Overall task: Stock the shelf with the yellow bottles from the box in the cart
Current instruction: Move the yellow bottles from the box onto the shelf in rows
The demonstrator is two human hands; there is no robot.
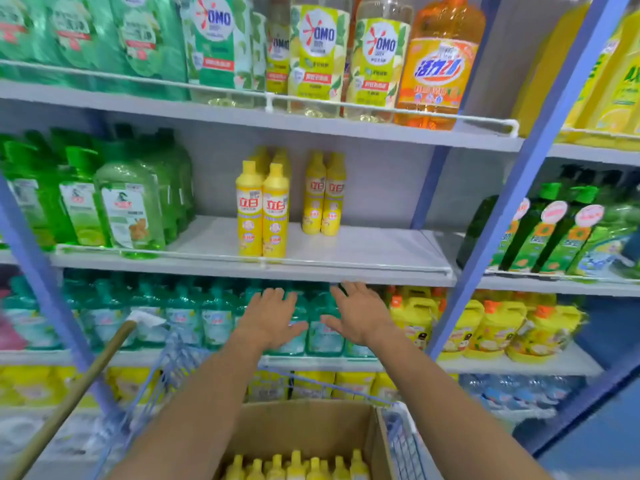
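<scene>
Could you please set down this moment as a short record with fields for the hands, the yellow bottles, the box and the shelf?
left hand: open, empty, raised before the shelves
right hand: open, empty, beside the left, not touching it
shelf bottles: yellow, upright; one group at the front edge, one pair further back to its right
shelf: bare space right of those bottles
box: open cardboard, in the cart
box bottles: yellow, upright, caps showing
cart: blue wire, below the hands
</scene>
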